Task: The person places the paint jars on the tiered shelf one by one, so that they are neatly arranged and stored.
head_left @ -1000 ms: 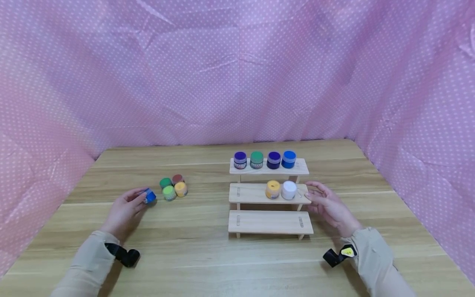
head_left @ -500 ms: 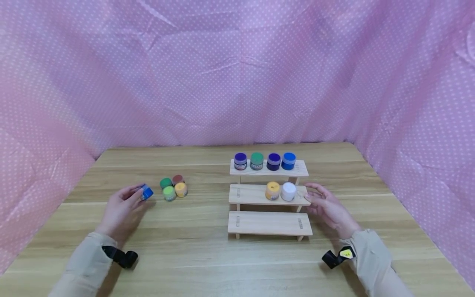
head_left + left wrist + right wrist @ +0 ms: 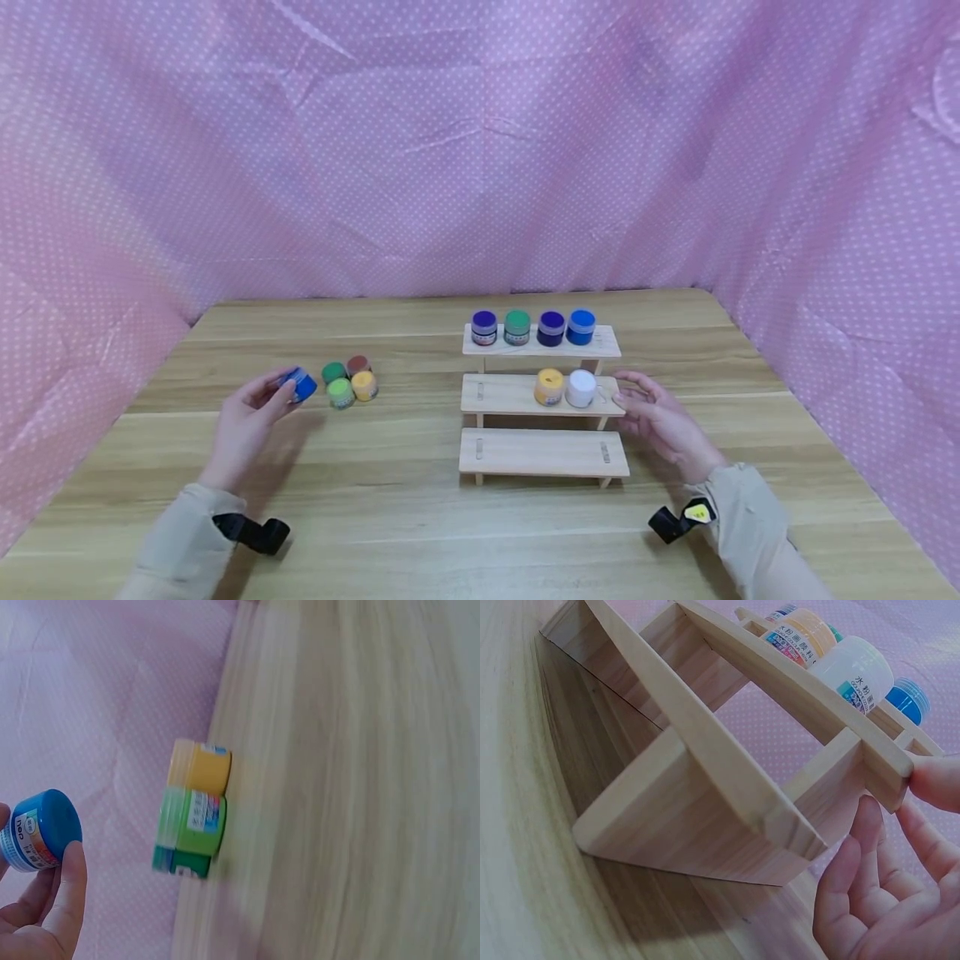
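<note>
Head view: jar labels (image 3: 485,338) — too small to read; the brown jar (image 3: 358,362) is partly hidden by the yellow jar (image 3: 365,387); left wrist view: the left edge cuts the left hand (image 3: 45,922); its fingers (image 3: 71,881) mask part of the held blue jar (image 3: 49,825); right wrist view: the right hand (image 3: 889,904) runs off-frame — its thumb (image 3: 936,780) covers a corner of the wooden stand (image 3: 697,832).
</note>
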A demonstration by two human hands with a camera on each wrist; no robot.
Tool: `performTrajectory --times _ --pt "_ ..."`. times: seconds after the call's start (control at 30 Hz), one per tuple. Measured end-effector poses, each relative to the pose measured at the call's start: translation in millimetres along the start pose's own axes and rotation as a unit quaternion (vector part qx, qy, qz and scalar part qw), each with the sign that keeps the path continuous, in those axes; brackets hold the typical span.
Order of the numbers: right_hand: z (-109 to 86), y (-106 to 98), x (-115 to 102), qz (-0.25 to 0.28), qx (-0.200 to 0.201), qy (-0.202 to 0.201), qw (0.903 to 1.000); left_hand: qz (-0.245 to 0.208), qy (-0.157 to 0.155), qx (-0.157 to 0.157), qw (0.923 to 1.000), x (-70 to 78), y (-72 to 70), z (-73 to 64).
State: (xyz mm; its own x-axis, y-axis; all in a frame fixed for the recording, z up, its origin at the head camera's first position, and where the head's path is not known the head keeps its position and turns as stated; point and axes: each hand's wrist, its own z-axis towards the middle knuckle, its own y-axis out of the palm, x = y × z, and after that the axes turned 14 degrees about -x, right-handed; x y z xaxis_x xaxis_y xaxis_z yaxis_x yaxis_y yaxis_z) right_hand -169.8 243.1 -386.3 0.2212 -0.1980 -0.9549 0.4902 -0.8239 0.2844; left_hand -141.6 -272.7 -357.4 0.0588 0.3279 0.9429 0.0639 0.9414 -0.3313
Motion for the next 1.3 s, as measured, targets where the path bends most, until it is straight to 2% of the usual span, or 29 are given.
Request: performTrajectory --times 0.13,0.47,0.5,0.6,0.83,0.93,1.07,1.3 --pt "0.2 0 -1 -0.002 0.003 0.007 1.0 -0.048 0.025 0.019 0.9984 0.7 7.1 1.0" --pt "0.4 -2 2 0.001 -0.02 -0.021 0.9996 -0.057 0.045 0.039 0.9966 9.7 25.8 3.0" --pt "0.6 -2 2 0.001 -0.021 -0.022 0.9995 -0.066 0.054 0.041 0.9955 10.0 28.0 3.4" --pt "1.0 -2 1 0.0 -0.019 -0.017 0.9997 -0.061 0.058 0.044 0.9955 12.1 33.9 4.4" --pt "1.3 0 1 -0.005 -0.007 -0.008 0.9999 -0.087 0.072 0.032 0.9931 14.5 44.4 6.5" --pt "2.8 2 0 -0.007 -0.001 0.002 1.0 -0.08 0.06 0.027 0.9946 17.7 47.5 5.7" --pt "5.0 3 -1 -0.004 0.003 0.01 0.9999 -0.045 0.039 0.011 0.9981 26.2 51.7 6.1" --pt "1.0 0 -2 -0.009 0.015 0.02 0.9996 -0.017 0.04 -0.011 0.999 36.0 66.4 13.3"
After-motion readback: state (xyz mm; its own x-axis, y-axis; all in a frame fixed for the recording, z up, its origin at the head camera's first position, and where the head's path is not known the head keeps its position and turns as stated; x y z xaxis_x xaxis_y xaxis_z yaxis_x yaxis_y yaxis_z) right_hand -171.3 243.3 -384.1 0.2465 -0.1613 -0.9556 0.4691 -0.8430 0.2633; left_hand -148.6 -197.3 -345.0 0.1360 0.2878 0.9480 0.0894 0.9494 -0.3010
